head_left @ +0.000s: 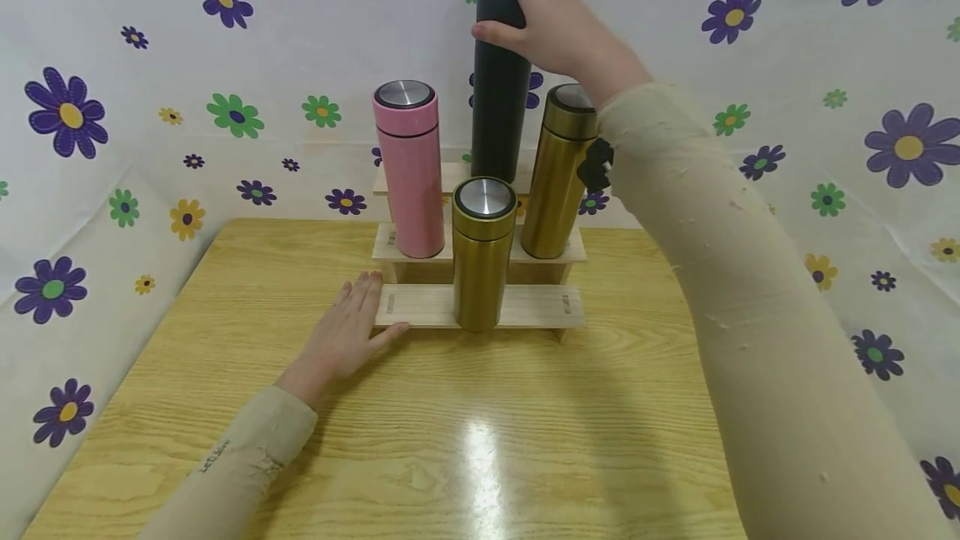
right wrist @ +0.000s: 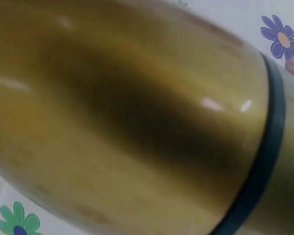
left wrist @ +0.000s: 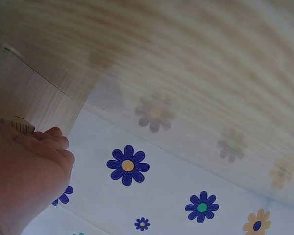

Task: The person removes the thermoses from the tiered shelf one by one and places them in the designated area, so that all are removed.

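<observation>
My right hand (head_left: pixel 551 19) grips the upper end of a tall black thermos bottle (head_left: pixel 498 107), thumb across its front and fingers over its top. The bottle stands upright at the top tier of a wooden stepped rack (head_left: pixel 420 307); whether its base touches the tier cannot be told. My left hand (head_left: pixel 345 332) lies at the rack's lower left end, fingers straight and thumb along the front edge. A pink thermos (head_left: pixel 411 182) and a gold thermos (head_left: pixel 555 182) stand on the middle tier. Another gold thermos (head_left: pixel 482 265) stands on the bottom tier.
The rack stands on a wood-grain table (head_left: pixel 420 440). Behind it hangs a white cloth (head_left: pixel 255 48) printed with flowers. My right forearm passes close beside the middle-tier gold thermos, which fills most of the right wrist view.
</observation>
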Motion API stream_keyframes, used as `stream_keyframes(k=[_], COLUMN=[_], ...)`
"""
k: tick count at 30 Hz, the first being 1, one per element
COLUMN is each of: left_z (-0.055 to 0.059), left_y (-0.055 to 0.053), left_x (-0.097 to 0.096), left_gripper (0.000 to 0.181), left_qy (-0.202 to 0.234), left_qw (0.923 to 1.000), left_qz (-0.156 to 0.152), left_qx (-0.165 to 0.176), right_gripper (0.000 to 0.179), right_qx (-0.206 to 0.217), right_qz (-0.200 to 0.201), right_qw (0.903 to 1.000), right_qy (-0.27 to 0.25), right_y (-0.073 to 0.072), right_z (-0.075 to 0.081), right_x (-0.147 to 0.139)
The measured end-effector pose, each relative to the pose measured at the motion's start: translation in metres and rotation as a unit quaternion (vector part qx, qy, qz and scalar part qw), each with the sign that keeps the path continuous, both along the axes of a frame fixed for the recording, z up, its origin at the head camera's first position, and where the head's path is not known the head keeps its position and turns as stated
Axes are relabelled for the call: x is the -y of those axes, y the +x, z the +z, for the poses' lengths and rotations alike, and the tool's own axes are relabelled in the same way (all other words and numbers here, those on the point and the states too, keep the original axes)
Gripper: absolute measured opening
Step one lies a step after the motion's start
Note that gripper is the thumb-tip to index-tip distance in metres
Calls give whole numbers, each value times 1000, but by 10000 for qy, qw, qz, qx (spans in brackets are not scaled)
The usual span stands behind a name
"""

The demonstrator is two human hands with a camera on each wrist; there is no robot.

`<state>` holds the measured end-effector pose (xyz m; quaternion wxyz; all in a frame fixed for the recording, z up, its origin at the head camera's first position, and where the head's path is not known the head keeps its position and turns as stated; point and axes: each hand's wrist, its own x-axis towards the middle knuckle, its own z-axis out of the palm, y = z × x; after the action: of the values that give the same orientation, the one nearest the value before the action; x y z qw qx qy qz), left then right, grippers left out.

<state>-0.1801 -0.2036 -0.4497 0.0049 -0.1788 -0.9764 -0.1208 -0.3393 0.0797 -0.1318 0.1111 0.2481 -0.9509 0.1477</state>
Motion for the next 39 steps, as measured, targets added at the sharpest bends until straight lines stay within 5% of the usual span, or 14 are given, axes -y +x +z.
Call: stream_keyframes(k=[19, 39], left_z=[-3, -3], left_y=[-2, 0], left_x=[1, -1], left_gripper=[98, 97], left_qy=[-12, 65], left_qw=[10000, 10000], left_qz=[53, 43], left_qx=[15, 61], right_gripper=[64, 58], right_qx=[-187, -550], right_qz=[-161, -1058], right_qw=[9960, 9765], right_qy=[-859, -1795], right_y=[5, 17], right_z=[-2, 0], right_x=[-7, -89])
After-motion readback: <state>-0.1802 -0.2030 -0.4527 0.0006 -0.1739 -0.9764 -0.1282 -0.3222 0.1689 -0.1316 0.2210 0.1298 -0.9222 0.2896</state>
